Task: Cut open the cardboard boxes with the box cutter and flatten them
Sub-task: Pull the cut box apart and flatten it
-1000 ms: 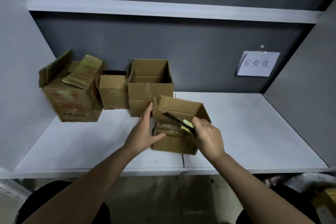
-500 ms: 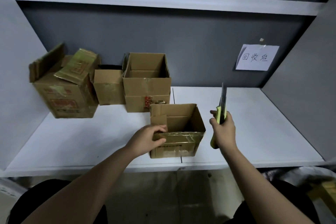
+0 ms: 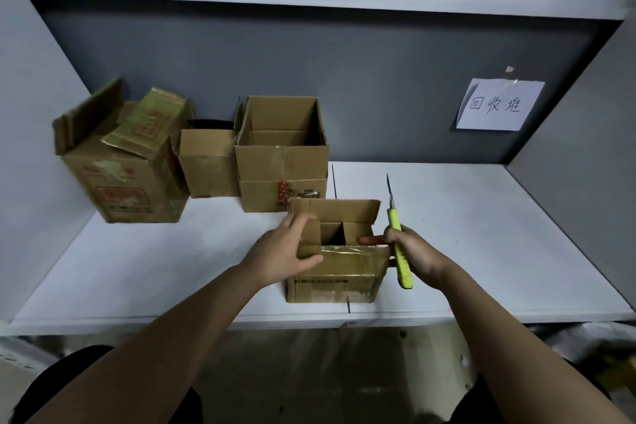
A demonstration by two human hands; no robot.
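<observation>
A small open cardboard box point(image 3: 335, 277) stands upright near the front edge of the white shelf point(image 3: 481, 251). My left hand point(image 3: 285, 251) grips its front left corner, fingers curled over the near flap. My right hand point(image 3: 413, 253) holds a yellow-green box cutter point(image 3: 399, 251) at the box's right side, blade out and pointing up and away; its thumb reaches onto the box's right flap. Three more open boxes wait behind: a printed one point(image 3: 120, 169) at the left, a small one point(image 3: 208, 162), and a larger one point(image 3: 282, 155).
A paper note point(image 3: 499, 105) with handwriting hangs on the dark back wall. Grey side walls close in the shelf at both ends. Bare white shelf surface stretches to the right of the box. Below the front edge is a dim floor.
The box has been set upright and its inner flaps pushed inward. My right hand with the cutter came down from mid-air to the box's right side. The left hand stayed on the front left corner.
</observation>
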